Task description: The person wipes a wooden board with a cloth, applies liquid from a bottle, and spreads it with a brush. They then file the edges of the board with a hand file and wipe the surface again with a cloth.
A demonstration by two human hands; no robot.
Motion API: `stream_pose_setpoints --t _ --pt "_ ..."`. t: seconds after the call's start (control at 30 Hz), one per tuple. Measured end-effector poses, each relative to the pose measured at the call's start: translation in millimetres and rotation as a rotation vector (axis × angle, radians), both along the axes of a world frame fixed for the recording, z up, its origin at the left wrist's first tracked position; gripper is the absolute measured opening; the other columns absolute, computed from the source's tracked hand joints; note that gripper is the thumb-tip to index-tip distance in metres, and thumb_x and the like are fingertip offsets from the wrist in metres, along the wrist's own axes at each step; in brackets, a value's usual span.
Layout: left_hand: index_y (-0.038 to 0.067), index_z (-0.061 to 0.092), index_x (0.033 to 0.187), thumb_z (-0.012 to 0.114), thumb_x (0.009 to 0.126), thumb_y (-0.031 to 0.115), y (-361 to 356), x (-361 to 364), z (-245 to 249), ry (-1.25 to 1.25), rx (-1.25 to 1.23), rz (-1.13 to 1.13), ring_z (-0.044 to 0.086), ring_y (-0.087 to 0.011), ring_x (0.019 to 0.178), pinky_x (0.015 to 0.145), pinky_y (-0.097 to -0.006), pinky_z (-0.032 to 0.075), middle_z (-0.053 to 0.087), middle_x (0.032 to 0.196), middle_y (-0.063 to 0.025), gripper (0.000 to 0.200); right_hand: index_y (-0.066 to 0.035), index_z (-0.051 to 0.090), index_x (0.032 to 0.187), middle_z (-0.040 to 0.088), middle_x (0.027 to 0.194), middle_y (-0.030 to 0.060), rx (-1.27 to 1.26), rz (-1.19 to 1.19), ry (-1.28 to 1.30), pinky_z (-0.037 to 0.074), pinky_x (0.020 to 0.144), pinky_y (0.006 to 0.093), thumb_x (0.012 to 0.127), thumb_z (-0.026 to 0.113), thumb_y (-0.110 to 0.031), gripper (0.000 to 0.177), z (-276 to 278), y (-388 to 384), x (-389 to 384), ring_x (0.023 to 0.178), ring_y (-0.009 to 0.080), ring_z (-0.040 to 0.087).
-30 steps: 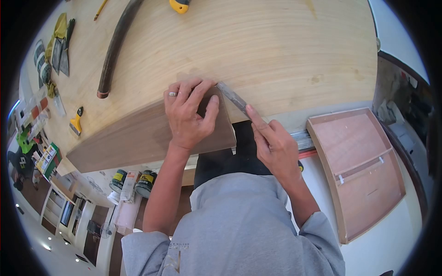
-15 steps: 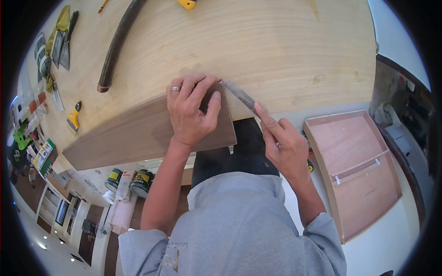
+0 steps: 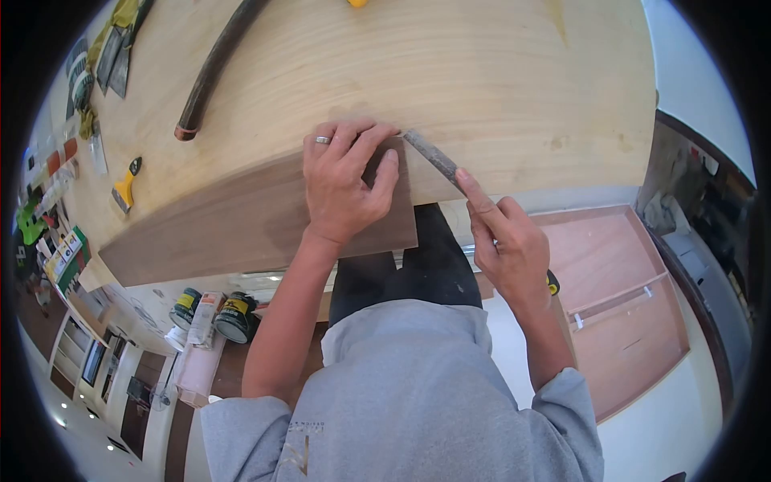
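A long brown wooden board [image 3: 233,217] lies along the near edge of the worktable. My left hand [image 3: 347,181], a ring on one finger, grips the board near its right end, with the fingers curled over the far edge and the thumb bent on top. A grey, dusty file [image 3: 434,157] slants from my right hand [image 3: 507,245] to the board's far right corner. Its tip is at that corner, close to my left fingertips. My right index finger stretches along the file while the other fingers wrap its handle, which is hidden in the palm.
On the pale worktable [image 3: 498,88] lie a dark curved rod [image 3: 210,76], a yellow scraper [image 3: 126,186] and putty knives [image 3: 116,64]. Paint cans [image 3: 236,318] stand below left. A shallow pinkish wooden frame [image 3: 618,265] leans at right.
Both hands, the file and the board's right end appear slightly farther right and up or down as the view shifts. The file's tip stays by the board's corner; both grips are unchanged.
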State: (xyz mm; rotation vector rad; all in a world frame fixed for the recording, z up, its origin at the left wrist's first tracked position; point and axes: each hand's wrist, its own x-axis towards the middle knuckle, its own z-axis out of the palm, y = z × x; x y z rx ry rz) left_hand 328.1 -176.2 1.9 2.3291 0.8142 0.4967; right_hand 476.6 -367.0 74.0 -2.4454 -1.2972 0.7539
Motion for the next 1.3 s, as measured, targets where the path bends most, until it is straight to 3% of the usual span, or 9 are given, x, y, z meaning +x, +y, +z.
stream_pose_setpoints --t 0.27,1.3 --pt "0.015 0.075 0.108 0.075 0.08 0.013 -1 -1 -3 0.006 0.003 0.005 0.06 -0.0281 0.1 0.095 -0.0421 0.044 0.07 0.108 -0.0021 0.028 -0.043 0.055 0.156 0.049 0.072 0.0055 -0.028 0.03 -0.024 0.046 0.051 0.042 0.094 0.073 -0.01 0.073 0 -1 2 0.056 0.0269 0.053" --pt "0.015 0.077 0.111 0.076 0.081 0.01 1 -2 -2 -0.002 -0.008 -0.001 0.062 -0.027 0.1 0.09 -0.0399 0.044 0.072 0.11 -0.0031 0.03 -0.043 0.055 0.155 0.047 0.071 0.0051 -0.017 0.06 -0.026 0.046 0.051 0.0412 0.092 0.071 -0.008 0.074 0 5 10 0.054 0.0259 0.051"
